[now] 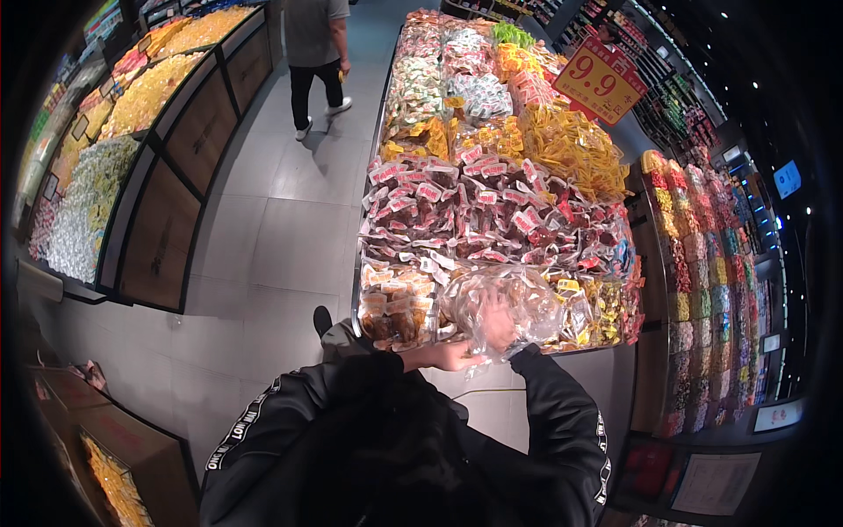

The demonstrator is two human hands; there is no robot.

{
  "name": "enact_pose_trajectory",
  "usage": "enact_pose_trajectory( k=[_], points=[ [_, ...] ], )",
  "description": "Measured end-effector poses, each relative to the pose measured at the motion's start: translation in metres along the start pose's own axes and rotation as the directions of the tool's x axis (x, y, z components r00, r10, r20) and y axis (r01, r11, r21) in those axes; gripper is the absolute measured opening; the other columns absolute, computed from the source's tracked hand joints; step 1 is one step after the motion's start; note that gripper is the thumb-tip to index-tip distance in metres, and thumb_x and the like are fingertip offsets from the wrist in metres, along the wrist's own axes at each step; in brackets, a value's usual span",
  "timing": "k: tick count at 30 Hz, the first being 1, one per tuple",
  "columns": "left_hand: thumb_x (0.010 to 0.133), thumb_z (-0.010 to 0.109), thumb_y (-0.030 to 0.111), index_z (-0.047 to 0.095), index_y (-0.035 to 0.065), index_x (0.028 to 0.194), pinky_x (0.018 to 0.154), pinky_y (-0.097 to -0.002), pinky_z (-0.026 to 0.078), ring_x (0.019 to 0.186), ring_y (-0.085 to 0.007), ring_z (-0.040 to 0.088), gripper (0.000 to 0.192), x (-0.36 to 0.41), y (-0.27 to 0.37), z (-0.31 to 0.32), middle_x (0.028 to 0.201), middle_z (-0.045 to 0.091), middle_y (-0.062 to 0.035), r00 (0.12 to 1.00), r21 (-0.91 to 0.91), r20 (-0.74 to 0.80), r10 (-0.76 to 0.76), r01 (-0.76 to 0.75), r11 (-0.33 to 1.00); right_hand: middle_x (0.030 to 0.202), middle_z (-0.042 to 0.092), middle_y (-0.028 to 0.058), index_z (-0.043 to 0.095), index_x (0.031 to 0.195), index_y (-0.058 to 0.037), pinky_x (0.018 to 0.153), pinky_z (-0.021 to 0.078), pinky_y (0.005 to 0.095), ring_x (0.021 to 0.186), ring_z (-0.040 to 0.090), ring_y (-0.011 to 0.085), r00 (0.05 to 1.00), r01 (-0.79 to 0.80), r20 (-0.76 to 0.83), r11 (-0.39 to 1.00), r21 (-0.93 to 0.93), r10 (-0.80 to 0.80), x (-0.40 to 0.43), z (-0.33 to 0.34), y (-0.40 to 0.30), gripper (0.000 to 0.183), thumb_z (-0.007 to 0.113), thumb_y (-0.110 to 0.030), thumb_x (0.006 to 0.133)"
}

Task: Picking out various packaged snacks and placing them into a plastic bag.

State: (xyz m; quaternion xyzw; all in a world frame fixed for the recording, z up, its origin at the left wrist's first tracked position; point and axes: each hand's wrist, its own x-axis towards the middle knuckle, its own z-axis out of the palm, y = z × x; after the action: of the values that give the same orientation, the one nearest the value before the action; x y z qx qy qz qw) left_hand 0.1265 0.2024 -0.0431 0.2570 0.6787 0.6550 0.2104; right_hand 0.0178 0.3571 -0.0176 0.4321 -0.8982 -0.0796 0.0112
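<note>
A clear plastic bag (530,296) spreads over the front edge of the snack display, crumpled and catching the light. My left hand (454,356) pinches its near edge. Seen through the film, my right hand (498,323) appears to be inside the bag, fingers pointing away from me and looking spread; the plastic blurs their outline. Beneath and left of the bag lie wrapped brown snacks (398,306). Yellow-wrapped snacks (604,306) lie to its right. Just beyond are many dark vacuum-packed meat snacks (487,204) with white and red labels.
The snack display (356,309) stretches away from me, with a red and yellow price sign (598,80) on its right. A person (316,62) stands in the aisle at left. Another bulk stand (174,158) is at far left, cartons (122,428) lower left, candy shelves (698,290) at right.
</note>
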Motion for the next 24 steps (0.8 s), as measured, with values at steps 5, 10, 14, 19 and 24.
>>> enact_pose_trajectory(
  k=[5, 10, 14, 19, 24],
  points=[
    [0.101, 0.050, 0.038, 0.055, -0.0004, 0.126, 0.097, -0.0400, 0.042, 0.111, -0.0334, 0.058, 0.046, 0.004, 0.020, 0.001, 0.115, 0.060, -0.0266, 0.993, 0.001, -0.101, -0.061, 0.062, 0.998, 0.140, 0.045, 0.0253, 0.041, 0.140, 0.0006, 0.088, 0.0516, 0.0511, 0.115, 0.056, 0.0438, 0.909, -0.375, 0.256, 0.913, 0.162, 0.328, -0.003, -0.021, -0.001, 0.057, 0.052, -0.015, 0.086],
    [0.103, 0.048, 0.033, 0.061, -0.0065, 0.092, 0.075, -0.0421, 0.046, 0.082, -0.0314, 0.063, 0.043, 0.019, -0.015, 0.005, 0.091, 0.063, -0.0243, 0.989, -0.035, -0.146, 0.029, -0.035, 0.999, 0.138, 0.046, 0.0236, 0.053, 0.130, 0.0023, 0.101, 0.0414, 0.0484, 0.108, 0.061, 0.0379, 0.936, 0.016, 0.353, 1.000, 0.008, -0.017, -0.005, -0.005, 0.026, 0.051, 0.054, -0.014, 0.081],
    [0.103, 0.047, 0.033, 0.060, -0.0057, 0.091, 0.074, -0.0426, 0.046, 0.076, -0.0318, 0.060, 0.042, 0.021, -0.019, 0.008, 0.082, 0.059, -0.0239, 0.973, 0.031, -0.229, 0.018, -0.011, 0.999, 0.129, 0.051, 0.0209, 0.057, 0.126, -0.0054, 0.091, 0.0460, 0.0503, 0.104, 0.064, 0.0319, 0.962, -0.024, 0.272, 0.996, 0.092, -0.002, -0.015, -0.007, 0.033, 0.051, 0.060, -0.013, 0.076],
    [0.103, 0.047, 0.029, 0.061, -0.0027, 0.095, 0.078, -0.0415, 0.045, 0.085, -0.0316, 0.057, 0.036, 0.019, 0.001, 0.010, 0.091, 0.058, -0.0217, 0.899, 0.047, -0.415, 0.138, -0.131, 0.990, 0.128, 0.052, 0.0200, 0.057, 0.126, -0.0090, 0.087, 0.0478, 0.0519, 0.104, 0.063, 0.0315, 0.921, -0.172, 0.362, 0.984, 0.045, 0.144, 0.007, -0.082, 0.025, 0.050, 0.061, -0.011, 0.075],
    [0.102, 0.048, 0.018, 0.059, -0.0042, 0.096, 0.076, -0.0368, 0.043, 0.082, -0.0282, 0.053, 0.025, 0.024, 0.045, -0.010, 0.089, 0.050, -0.0155, 0.846, -0.007, -0.517, 0.129, -0.155, 0.988, 0.124, 0.055, 0.0174, 0.056, 0.126, -0.0157, 0.076, 0.0536, 0.0515, 0.111, 0.060, 0.0330, 0.962, -0.131, 0.244, 0.991, 0.029, 0.120, 0.013, -0.138, 0.033, 0.052, 0.067, -0.015, 0.075]
  ],
)
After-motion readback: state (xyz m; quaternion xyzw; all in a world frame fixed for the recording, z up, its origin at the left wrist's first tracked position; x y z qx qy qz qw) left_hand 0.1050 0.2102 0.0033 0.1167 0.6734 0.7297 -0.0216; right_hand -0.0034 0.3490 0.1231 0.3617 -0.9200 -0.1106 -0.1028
